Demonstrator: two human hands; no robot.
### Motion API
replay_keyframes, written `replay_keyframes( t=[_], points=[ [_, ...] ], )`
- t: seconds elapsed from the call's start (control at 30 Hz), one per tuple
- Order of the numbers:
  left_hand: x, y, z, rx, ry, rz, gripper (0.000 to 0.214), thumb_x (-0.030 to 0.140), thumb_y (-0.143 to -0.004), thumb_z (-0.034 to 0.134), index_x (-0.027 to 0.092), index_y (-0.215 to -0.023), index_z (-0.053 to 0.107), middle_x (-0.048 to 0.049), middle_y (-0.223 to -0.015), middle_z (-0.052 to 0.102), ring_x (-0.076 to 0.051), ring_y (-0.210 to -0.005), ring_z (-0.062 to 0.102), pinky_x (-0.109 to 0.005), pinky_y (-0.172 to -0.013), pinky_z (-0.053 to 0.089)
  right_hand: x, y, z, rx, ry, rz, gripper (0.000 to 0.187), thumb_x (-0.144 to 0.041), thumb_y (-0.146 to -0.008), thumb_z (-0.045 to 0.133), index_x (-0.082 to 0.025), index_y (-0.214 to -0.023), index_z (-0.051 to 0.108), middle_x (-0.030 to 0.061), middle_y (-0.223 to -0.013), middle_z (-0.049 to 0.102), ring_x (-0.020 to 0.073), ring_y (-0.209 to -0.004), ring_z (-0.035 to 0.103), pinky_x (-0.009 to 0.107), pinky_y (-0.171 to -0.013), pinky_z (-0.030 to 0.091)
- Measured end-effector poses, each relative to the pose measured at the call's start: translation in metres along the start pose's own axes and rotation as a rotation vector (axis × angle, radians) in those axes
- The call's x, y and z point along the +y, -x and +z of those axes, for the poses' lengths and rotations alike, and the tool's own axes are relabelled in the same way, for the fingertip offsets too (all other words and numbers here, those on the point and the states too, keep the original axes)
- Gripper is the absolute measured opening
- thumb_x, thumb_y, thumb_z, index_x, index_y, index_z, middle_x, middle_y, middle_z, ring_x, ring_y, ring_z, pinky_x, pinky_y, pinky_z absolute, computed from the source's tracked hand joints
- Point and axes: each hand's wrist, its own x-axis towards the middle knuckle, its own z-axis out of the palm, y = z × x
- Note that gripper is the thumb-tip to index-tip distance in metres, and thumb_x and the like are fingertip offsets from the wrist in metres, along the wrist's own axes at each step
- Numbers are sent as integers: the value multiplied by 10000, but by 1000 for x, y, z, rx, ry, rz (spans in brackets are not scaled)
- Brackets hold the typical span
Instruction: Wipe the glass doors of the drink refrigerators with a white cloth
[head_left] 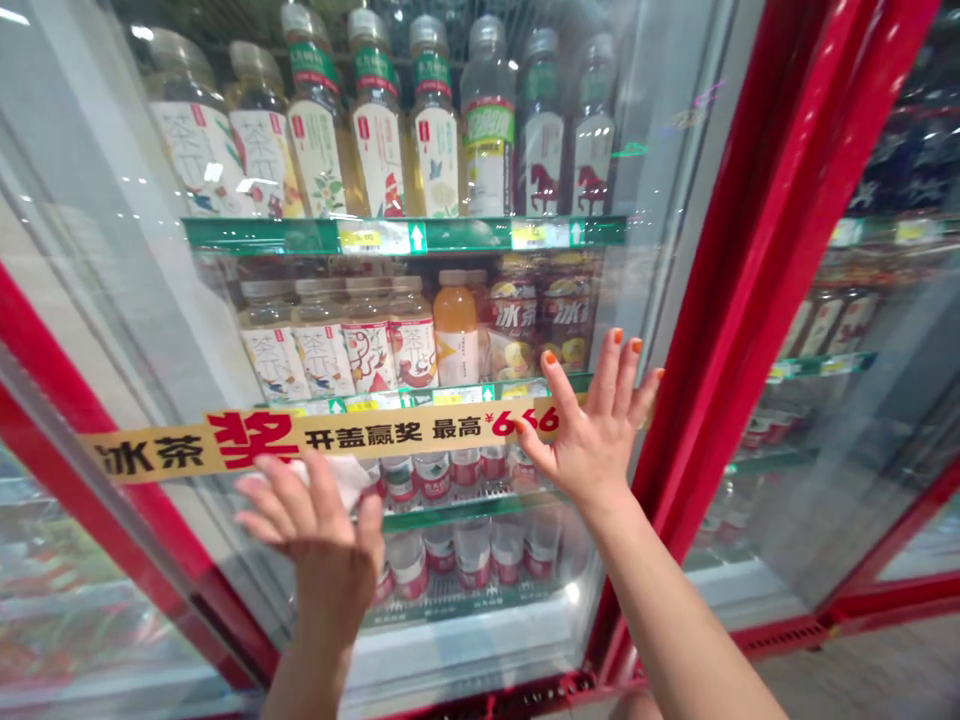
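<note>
A glass door (660,190) with a red frame stands before me, with a long yellow strip sticker (405,430) across it. My left hand (315,515) is at the left part of the strip, fingers bent a little, holding a crumpled white cloth (349,478) against the glass. Much of the cloth is hidden behind the hand. Farther right, my right hand (600,430) is spread open over the strip's right end, beside the red frame. Its palm faces the glass and holds nothing; full contact cannot be made out.
Behind the glass, several tea bottles (377,150) stand on the upper green-edged shelf (262,236). More drinks, among them an orange bottle (456,325), fill the shelves below. A red door frame (750,220) rises at the right, with another cooler door (795,510) past it.
</note>
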Motion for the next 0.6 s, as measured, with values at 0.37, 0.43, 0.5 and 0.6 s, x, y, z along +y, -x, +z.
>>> replay_keyframes(
  t=[0.37, 0.43, 0.5, 0.6],
  points=[
    [19, 11, 8, -7, -112, 311, 841, 577, -1114, 425, 298, -1808, 39, -83, -1899, -92, -348, -1774, -132, -671, -1410, -133, 0, 5, -1, -107, -19, 94, 880, -657, -902, 744, -391, -1699, 482, 103, -1921, 69, 521, -1740, 157, 861, -1305, 170],
    [0, -13, -7, 30, -66, 80, 857, 534, -1121, 418, 266, -1804, -24, -143, -1882, -172, -434, -1752, -175, -789, -1364, -117, -1, 4, -2, -102, -31, 99, 827, -653, -919, 722, -377, -1673, 526, 104, -1919, 84, 524, -1739, 159, 867, -1308, 153],
    [2, -49, -17, 58, -11, -37, 854, 588, -1125, 365, 253, -1804, -29, -145, -1880, -196, -471, -1736, -195, -810, -1356, -111, -2, 3, -3, -94, -31, 104, 806, -647, -937, 700, -364, -1672, 531, 113, -1919, 79, 527, -1738, 156, 874, -1300, 160],
    [39, -81, -11, 73, 1, 91, 914, 738, -1079, 378, 294, -1808, 51, -84, -1904, -118, -423, -1756, -162, -736, -1398, -104, -3, 4, -4, -99, -14, 102, 791, -673, -956, 662, -347, -1667, 543, 127, -1914, 112, 527, -1737, 163, 857, -1300, 183]
  ],
)
